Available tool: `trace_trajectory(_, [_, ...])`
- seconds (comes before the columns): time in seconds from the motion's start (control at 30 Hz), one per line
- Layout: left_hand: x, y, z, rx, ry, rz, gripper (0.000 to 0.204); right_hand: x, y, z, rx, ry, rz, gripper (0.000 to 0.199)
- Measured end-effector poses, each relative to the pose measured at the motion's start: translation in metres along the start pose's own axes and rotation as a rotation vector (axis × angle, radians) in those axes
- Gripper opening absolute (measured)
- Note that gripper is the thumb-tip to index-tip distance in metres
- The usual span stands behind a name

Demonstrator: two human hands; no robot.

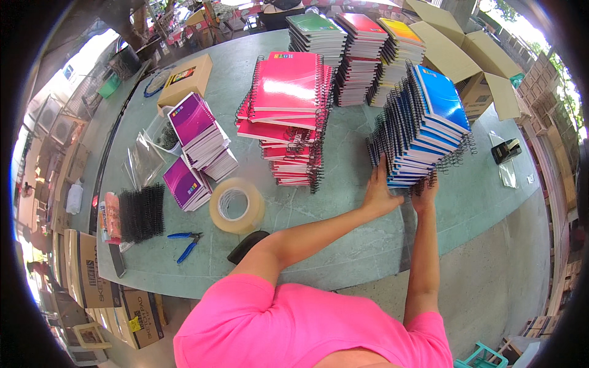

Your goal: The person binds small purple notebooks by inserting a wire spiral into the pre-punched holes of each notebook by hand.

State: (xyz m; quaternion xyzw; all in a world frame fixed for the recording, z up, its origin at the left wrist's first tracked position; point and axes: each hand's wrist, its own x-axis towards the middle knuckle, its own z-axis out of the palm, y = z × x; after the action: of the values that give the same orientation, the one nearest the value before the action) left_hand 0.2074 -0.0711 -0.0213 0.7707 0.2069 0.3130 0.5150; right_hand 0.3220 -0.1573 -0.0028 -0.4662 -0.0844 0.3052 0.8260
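A tall, leaning stack of blue spiral notebooks (443, 104) stands at the right of the table, black coils along its edges. My left hand (380, 195) presses against its lower left side, fingers up along the coils and thumb pointing right. At the near lower edge, my right hand (424, 193) grips the stack, its fingertips partly hidden by the notebooks. Left of these rises a stack of pink-red spiral notebooks (287, 86), unevenly piled.
Behind are stacks of green (316, 24), red (363, 24) and yellow (402, 29) notebooks and an open carton (451, 52). Toward the left lie purple pads (195, 119), a tape roll (256, 207), blue cutters (188, 246), black coils (141, 213) and a closed cardboard box (190, 78).
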Motion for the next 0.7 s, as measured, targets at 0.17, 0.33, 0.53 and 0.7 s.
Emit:
trace_trajectory(0.17, [0.006,-0.006,0.021,-0.039,-0.008,0.007,0.116,0.025,0.001,-0.038,-0.119,0.108,0.066,0.038])
trace_trajectory(0.33, [0.004,-0.008,-0.016,-0.014,-0.169,0.043,0.101,0.032,0.001,-0.033,0.011,0.034,0.108,0.041])
trace_trajectory(0.53, [-0.074,0.084,-0.216,0.258,0.161,0.736,0.018,-0.061,-0.066,0.005,-0.525,0.393,-0.735,0.039])
trace_trajectory(0.7, [-0.024,0.027,-0.291,-0.355,0.524,-0.154,0.028,-0.103,0.002,0.091,-0.818,-0.185,-0.639,0.043])
